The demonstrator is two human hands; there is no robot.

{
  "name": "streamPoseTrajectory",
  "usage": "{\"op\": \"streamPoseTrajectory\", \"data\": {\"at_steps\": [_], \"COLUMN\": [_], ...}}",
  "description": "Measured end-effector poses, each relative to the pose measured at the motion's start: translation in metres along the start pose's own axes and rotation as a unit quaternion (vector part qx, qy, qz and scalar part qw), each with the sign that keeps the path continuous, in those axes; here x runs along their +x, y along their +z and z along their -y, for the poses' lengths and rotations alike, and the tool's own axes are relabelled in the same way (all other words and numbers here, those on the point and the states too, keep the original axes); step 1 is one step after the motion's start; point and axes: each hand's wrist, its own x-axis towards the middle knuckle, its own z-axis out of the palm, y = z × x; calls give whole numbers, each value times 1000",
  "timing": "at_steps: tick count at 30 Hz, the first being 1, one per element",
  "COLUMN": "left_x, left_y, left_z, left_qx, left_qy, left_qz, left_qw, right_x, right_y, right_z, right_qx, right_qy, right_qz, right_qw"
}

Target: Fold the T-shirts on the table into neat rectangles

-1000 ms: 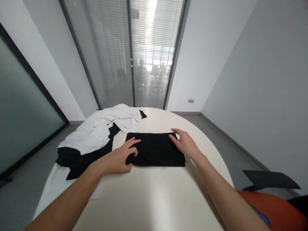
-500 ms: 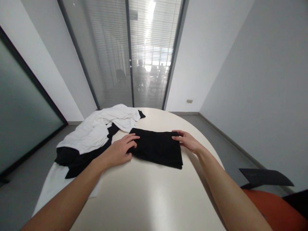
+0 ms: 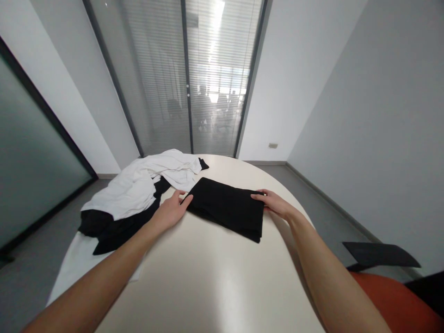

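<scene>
A folded black garment (image 3: 227, 206), flat and roughly rectangular, lies on the white table (image 3: 194, 277); its exact kind cannot be told. At its left edge my left hand (image 3: 175, 207) is closed, thumb on top and fingers at or under the fold. My right hand (image 3: 276, 203) pinches the upper right corner, the thumb above the cloth and the other fingers partly hidden beneath it. Left of my left hand is a loose pile of clothes, with a white garment (image 3: 135, 189) over black cloth (image 3: 121, 233).
More white cloth (image 3: 78, 263) lies at the table's left edge, partly behind my left forearm. An orange chair (image 3: 388, 296) with a black armrest (image 3: 385, 254) stands at the right. Glass panels with blinds (image 3: 218, 92) rise beyond the table.
My left hand has gone from lying on top of the black garment to gripping its left edge. The garment has turned slightly, its far left corner shifting away. My right hand has moved slightly right.
</scene>
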Motion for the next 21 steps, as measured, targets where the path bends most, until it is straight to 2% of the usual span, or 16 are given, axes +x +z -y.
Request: {"op": "streamPoseTrajectory", "data": {"at_steps": [2,6,8,13,16,18,19,21], "left_x": [10,26,33,56,79,94,100,107], "left_y": [4,8,9,23,42,58,67,82], "left_z": [1,-2,-6,-26,-42,-51,-55,-60], "left_qx": [-8,-42,-66,-179,-207,-217,-221,-227], "left_qy": [-38,-17,-19,-21,5,10,8,5], "left_qz": [14,75,81,53,14,-13,-23,-34], "left_qw": [999,996,994,982,978,976,975,973], "right_x": [1,0,0,5,10,8,5,-5], "right_y": [0,1,-1,-15,-27,-34,-38,-46], "right_z": [0,-1,-1,-5,-7,-5,-4,0], "right_qx": [8,3,-4,-45,-76,-105,-119,-137], "right_qy": [-3,-6,-9,-31,-26,6,27,64], "right_qz": [16,-1,-17,-83,-135,-155,-152,-103], "right_qw": [1000,1000,1000,995,988,982,981,983]}}
